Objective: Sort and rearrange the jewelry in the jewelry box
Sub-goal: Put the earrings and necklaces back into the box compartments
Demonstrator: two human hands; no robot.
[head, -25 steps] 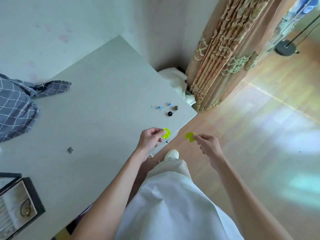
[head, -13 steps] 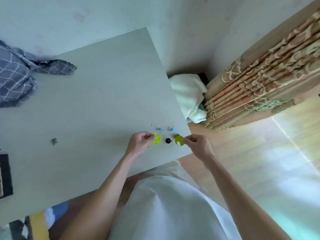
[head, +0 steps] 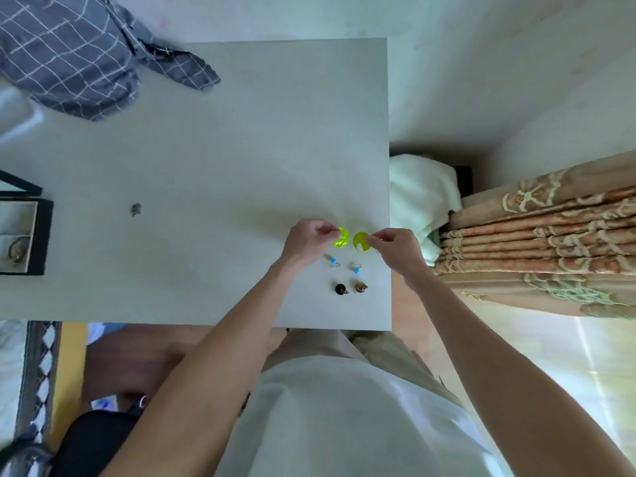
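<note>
- Left hand [head: 306, 241]: over the worktop [head: 213, 160] near its right edge; fingers pinching the left yellow-green earring [head: 341, 238] at its upper tip.
- Right hand [head: 395, 247]: at the right edge of the worktop; fingers pinching the right yellow-green earring [head: 361, 242] by its right side.
- The two yellow-green earrings: side by side between the hands, just apart, low over the worktop; contact with the surface could not be told.
- Two blue earrings [head: 334, 261]: a small pair lying on the worktop just nearer the front edge than the yellow-green ones, one beside the other.
- Black earring [head: 340, 288] and brown earring [head: 360, 287]: side by side, nearest the front edge, close to the front right corner.
- Small dark item [head: 136, 208]: alone, left of the worktop's middle; kind unclear.
- Jewelry box [head: 43, 235]: black, at the left edge of the worktop, partly out of view; pale lined compartments, one holding a ring-shaped piece.
- Checked grey cloth [head: 79, 53]: draped over the far left corner.
</note>
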